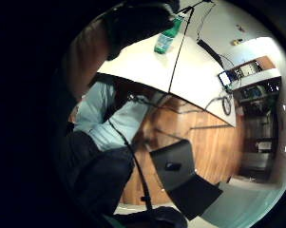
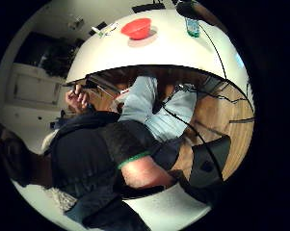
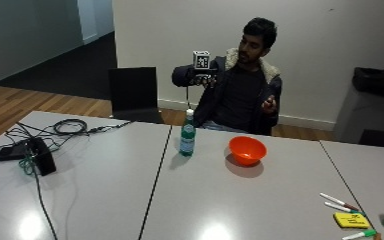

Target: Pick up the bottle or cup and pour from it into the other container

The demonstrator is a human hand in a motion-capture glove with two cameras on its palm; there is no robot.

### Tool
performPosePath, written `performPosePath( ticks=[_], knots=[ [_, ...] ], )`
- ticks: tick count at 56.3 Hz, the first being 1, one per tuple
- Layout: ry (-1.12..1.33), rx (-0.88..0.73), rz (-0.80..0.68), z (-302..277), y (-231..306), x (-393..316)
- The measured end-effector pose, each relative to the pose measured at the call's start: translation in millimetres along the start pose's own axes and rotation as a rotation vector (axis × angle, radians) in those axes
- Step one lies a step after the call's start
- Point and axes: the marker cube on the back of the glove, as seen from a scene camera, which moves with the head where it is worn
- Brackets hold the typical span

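A black box (image 3: 41, 156) with tangled cables (image 3: 65, 127) was seen at the table's (image 3: 112, 200) left end, well apart from the action. Next came the green bottle (image 3: 187, 135), stood upright and capped just right of the table seam, untouched. Above and behind it the gloved right hand (image 3: 193, 77) was held raised in the air, nothing gripped in it; whether its fingers were spread or curled could not be told. Probably the reach had not yet been begun. The orange bowl (image 3: 247, 149) was set just beside the bottle, open side up, ready to be poured into. Markers (image 3: 338, 202) and a yellow pad (image 3: 351, 220) were left near the right edge. Bare tabletop was left all round bottle and bowl, so a straight descent looked unobstructed.
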Motion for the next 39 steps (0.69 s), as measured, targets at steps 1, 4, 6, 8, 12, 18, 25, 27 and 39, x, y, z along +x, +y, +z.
performPosePath(
  ticks=[1, 4, 6, 8, 12, 18, 25, 27, 39],
  knots=[
    [0.0, 0.026, 0.038, 1, -1, -1],
    [-0.004, 0.087, 0.169, 3, 0, -6],
    [-0.01, 0.031, 0.135, 2, 8, -6],
    [-0.011, 0.041, 0.122, 2, 10, -6],
    [-0.01, 0.232, 0.254, 6, -9, -7],
    [0.003, 0.143, 0.131, 3, -4, -2],
    [-0.003, -0.01, -0.033, -1, 6, 8],
    [-0.013, -0.027, -0.016, -2, 5, 11],
    [-0.081, 0.046, 0.085, 9, -29, 52]
  ],
)
